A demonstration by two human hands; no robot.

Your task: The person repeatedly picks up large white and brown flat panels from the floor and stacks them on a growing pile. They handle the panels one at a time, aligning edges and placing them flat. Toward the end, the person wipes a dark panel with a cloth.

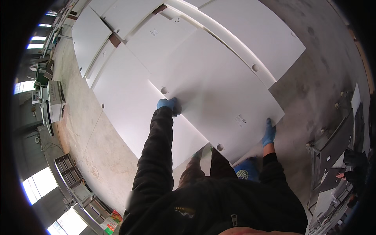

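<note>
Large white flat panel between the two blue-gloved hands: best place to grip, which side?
Probably the near edge of the large white flat panel, from the wearer's side, pinching top and underside: it lies broad and flat, and grey concrete floor shows beyond that edge. The blue-gloved right hand is there.

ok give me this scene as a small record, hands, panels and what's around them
left hand: blue glove, curled at the top panel's left edge; grip unclear
right hand: blue glove, at the same panel's near right edge, close to a corner; grip unclear
top panel: white, flat, small label toward its near end
other panels: white, to its left and beyond
bag: blue, round emblem, by the person's legs
floor: grey
co-worker's hand: far right
</note>
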